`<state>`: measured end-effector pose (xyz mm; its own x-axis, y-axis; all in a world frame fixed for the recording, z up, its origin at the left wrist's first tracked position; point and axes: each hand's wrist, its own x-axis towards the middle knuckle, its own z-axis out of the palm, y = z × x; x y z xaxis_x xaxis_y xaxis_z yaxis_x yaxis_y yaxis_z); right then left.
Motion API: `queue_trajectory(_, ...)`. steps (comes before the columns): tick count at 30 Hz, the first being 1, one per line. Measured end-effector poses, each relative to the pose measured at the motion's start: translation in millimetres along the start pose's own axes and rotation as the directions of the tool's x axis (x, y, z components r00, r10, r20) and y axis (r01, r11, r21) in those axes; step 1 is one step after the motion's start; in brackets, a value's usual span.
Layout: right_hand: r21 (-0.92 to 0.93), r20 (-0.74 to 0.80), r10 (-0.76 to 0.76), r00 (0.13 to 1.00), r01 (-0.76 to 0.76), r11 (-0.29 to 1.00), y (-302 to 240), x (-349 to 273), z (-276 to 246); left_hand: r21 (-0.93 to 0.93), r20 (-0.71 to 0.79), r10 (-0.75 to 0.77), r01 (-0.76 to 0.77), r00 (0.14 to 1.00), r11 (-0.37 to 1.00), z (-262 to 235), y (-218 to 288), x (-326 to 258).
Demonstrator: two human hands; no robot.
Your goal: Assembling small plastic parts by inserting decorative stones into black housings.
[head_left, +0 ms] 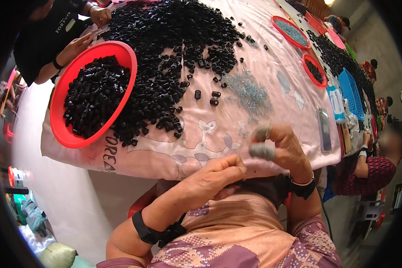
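Observation:
My left hand (216, 178) is closed in front of the table's near edge. A small black plastic part shows partly beneath its curled fingers; most of it is hidden. To its right, my right hand (283, 147) is raised over the cloth edge, with grey wraps on thumb and forefinger. Those two tips are bent but apart, slightly blurred, and I see nothing between them. Beyond this hand lies a loose pile of small metal springs (249, 94). A few single black plastic parts (214, 99) stand left of the springs, before a big heap of black parts (161, 58).
A red basin (130, 85) full of black parts sits at the table's left edge. Across it, a person in black (47, 38) works at the heap. Farther right are a red tray of springs (292, 33), a smaller red tray (315, 71), a phone (324, 129) and a blue basket (350, 91).

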<state>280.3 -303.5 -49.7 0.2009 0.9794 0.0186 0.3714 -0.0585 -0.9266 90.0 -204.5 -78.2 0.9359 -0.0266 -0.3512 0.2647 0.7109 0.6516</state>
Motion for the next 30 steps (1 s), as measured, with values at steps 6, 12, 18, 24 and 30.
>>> queue_trajectory(6,-0.091,-0.138,0.011,0.99,-0.023,0.996,6.8,13.9,20.8,0.072,0.256,-0.063,0.045,0.965,0.996,4.8,-0.8,-3.1)
queue_trajectory(12,-0.449,-0.085,-0.153,0.985,0.099,0.888,6.6,39.3,30.9,-0.013,0.01,-0.014,0.014,1.0,1.0,-1.1,6.6,-6.1)
queue_trajectory(18,-0.748,-0.043,-0.205,0.978,0.105,0.655,16.0,73.1,34.6,-0.108,-0.045,0.055,-0.059,0.997,0.992,-6.3,7.1,-4.1)
queue_trajectory(24,-0.792,0.053,-0.279,0.959,0.21,0.573,22.0,81.9,38.2,-0.144,-0.123,0.02,-0.038,0.992,0.989,-10.9,9.2,-1.0)
queue_trajectory(30,-0.322,-0.065,-0.072,0.995,0.047,0.946,15.9,55.0,39.9,-0.091,-0.274,0.186,-0.218,0.944,0.972,-20.2,6.4,0.2)
